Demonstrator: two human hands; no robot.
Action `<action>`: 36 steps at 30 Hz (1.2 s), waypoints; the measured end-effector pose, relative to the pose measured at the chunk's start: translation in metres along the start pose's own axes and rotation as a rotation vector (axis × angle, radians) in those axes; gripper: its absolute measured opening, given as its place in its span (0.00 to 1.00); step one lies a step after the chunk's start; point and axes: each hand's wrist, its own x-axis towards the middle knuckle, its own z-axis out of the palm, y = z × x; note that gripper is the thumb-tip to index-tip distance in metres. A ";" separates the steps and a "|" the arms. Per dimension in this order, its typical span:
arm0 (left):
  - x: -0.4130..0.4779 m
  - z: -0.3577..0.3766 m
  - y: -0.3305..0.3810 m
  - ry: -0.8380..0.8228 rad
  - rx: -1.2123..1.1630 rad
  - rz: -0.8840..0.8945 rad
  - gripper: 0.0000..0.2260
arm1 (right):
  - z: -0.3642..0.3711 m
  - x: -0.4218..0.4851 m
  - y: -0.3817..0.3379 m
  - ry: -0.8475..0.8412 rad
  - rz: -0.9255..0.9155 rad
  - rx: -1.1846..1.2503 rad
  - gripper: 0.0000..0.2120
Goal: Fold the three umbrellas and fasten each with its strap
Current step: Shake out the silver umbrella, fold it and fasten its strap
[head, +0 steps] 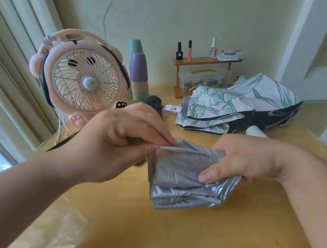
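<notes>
A silver umbrella (pixel 177 180) is held just above the yellow table (pixel 173 233), its canopy bunched in loose folds. My left hand (pixel 119 138) pinches a thin fold of its fabric at the top edge. My right hand (pixel 239 161) grips the bunched canopy from the right, thumb pressed on the cloth. A white floral umbrella with black lining (pixel 234 106) lies loose and unfolded at the back right; its white strap with a snap (pixel 171 108) points left and its white handle (pixel 256 131) sticks out in front. A dark umbrella (pixel 155 103) shows partly behind my left hand.
A pink desk fan (pixel 82 79) stands at the back left with a cord hanging over the table edge. Stacked cups (pixel 138 74) stand beside it. A small wooden shelf (pixel 206 61) with nail-polish bottles stands over a clear box (pixel 204 78) at the back wall.
</notes>
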 end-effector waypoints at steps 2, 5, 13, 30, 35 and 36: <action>-0.003 -0.001 0.001 0.004 -0.080 -0.029 0.03 | 0.002 0.000 -0.002 -0.039 0.002 -0.002 0.23; -0.010 0.001 0.000 0.068 -0.150 -0.116 0.06 | 0.004 0.001 -0.004 -0.041 0.016 -0.013 0.24; 0.005 0.012 -0.003 -0.111 0.355 -0.031 0.15 | 0.004 0.005 0.000 -0.036 0.047 -0.006 0.22; 0.002 0.036 -0.010 -0.015 0.009 -0.270 0.16 | 0.005 0.010 0.004 -0.053 0.040 -0.040 0.20; 0.043 0.030 -0.005 -0.289 0.141 -0.506 0.21 | 0.007 0.008 -0.001 0.001 0.033 -0.107 0.21; 0.050 0.027 -0.003 -0.414 0.165 -0.544 0.23 | 0.006 0.008 -0.001 0.014 0.026 -0.098 0.20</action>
